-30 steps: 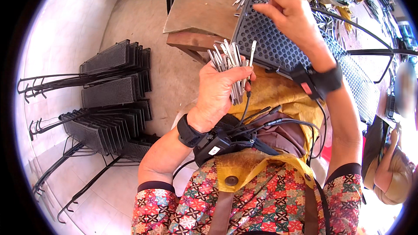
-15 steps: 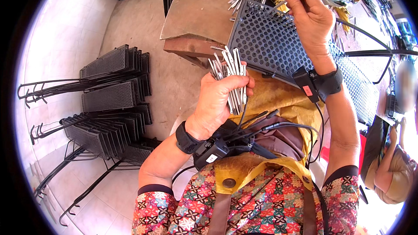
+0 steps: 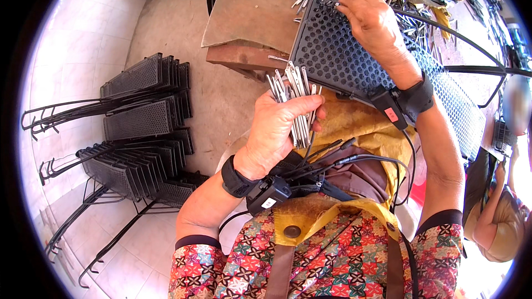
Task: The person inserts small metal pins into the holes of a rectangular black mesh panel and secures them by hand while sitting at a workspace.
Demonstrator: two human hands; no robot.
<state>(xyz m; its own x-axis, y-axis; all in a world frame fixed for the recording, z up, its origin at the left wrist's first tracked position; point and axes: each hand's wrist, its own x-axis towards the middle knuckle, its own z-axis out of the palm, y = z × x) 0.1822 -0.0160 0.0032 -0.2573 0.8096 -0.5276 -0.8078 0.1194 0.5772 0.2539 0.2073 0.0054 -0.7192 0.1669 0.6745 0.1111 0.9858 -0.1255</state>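
Silver in left hand (image 3: 269, 124): gripping bundled strips (image 3: 300, 116) just beside near-left corner of perforated panel (image 3: 327, 50) | moved right hand (image 3: 370, 22) leftward along panel's far edge, pressing fingertips together, cannot tell on what | seemingly working nearer far-left corner now, both hands occupied

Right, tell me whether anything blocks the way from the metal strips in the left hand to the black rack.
Nothing visible does. The metal strips in the left hand poke up toward the near corner of the black rack; touching or not, I can't tell. The right hand is at its far edge, not between.
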